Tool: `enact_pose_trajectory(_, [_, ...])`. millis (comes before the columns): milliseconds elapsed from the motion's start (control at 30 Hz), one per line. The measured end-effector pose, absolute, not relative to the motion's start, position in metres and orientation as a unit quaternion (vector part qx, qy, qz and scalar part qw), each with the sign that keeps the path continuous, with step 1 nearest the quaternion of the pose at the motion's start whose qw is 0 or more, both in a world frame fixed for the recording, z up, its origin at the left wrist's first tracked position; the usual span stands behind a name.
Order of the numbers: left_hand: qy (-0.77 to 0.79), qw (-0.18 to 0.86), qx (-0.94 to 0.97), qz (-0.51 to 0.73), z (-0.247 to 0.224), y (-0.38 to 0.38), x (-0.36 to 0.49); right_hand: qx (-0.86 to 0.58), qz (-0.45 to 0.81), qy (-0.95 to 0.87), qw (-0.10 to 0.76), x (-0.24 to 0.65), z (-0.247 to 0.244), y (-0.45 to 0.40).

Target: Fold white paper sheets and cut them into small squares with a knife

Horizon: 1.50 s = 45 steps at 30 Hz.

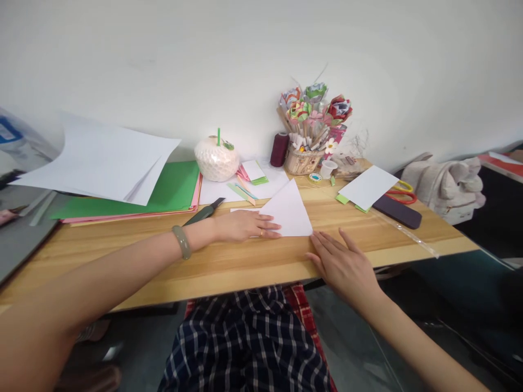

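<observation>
A sheet of white paper (pixel 288 209), folded over into a slanting, partly triangular shape, lies flat near the table's front edge. Across its left part rests my left hand (pixel 245 225), fingers stretched out and pressing on the paper. My right hand (pixel 341 258) is at the paper's lower right corner, its fingertips touching there, with the fingers extended and nothing held. Just behind my left wrist lies a dark utility knife (pixel 206 210), its middle partly covered by my forearm.
At the left, loose white sheets (pixel 98 158) lie over green paper (pixel 175 188). Behind stand a white round ornament (pixel 218 160), a maroon thread spool (pixel 279 149) and a basket (pixel 301 161) of paper flowers. To the right are white cards (pixel 370 186), a dark phone-like object (pixel 397 211) and scissors (pixel 402 196).
</observation>
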<state>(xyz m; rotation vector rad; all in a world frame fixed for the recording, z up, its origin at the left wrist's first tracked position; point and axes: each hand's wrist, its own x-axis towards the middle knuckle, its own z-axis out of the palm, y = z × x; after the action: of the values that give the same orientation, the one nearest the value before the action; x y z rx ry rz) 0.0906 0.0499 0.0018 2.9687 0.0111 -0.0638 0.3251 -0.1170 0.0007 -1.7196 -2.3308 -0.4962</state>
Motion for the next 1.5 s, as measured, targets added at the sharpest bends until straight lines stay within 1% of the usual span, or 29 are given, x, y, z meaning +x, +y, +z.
enact_pose_trajectory(133, [0.007,0.083,0.996,-0.023,0.004,0.048,0.090,-0.575,-0.161,-0.795,0.108,0.316,0.003,-0.108])
enact_pose_trajectory(267, [0.013,0.090,0.996,-0.025,0.004,0.047,0.093,-0.516,-0.095,-0.847,0.082,0.299,-0.004,-0.098])
enact_pose_trajectory(367, [0.037,0.095,0.994,-0.040,0.004,0.044,0.091,-0.511,-0.061,-0.855,0.073,0.297,-0.010,-0.095])
enact_pose_trajectory(633, [0.111,0.077,0.990,-0.050,0.012,0.024,0.027,-0.516,-0.012,-0.850,0.104,0.302,-0.011,-0.095])
enact_pose_trajectory(800, [0.141,0.081,0.986,-0.046,0.012,0.010,0.012,-0.529,-0.041,-0.842,0.094,0.329,-0.015,-0.107])
enact_pose_trajectory(933, [0.166,0.116,0.979,-0.011,0.006,0.004,0.001,-0.538,-0.078,-0.835,0.087,0.346,-0.019,-0.119])
enact_pose_trajectory(1067, [0.203,0.138,0.969,0.030,0.000,-0.004,-0.017,-0.537,-0.132,-0.829,0.086,0.345,-0.020,-0.119])
enact_pose_trajectory(1167, [0.223,0.108,0.968,0.037,-0.002,-0.011,-0.021,-0.526,-0.171,-0.826,0.107,0.338,-0.018,-0.114])
enact_pose_trajectory(1300, [0.285,0.086,0.954,0.027,0.003,-0.024,-0.017,-0.516,-0.214,-0.808,0.185,0.319,-0.013,-0.107])
enact_pose_trajectory(1400, [0.290,0.112,0.950,0.007,0.009,-0.034,-0.016,-0.486,-0.195,-0.820,0.229,0.298,-0.009,-0.109])
enact_pose_trajectory(1500, [0.312,0.092,0.944,0.062,0.014,-0.038,-0.021,-0.463,-0.158,-0.834,0.254,0.280,-0.008,-0.117])
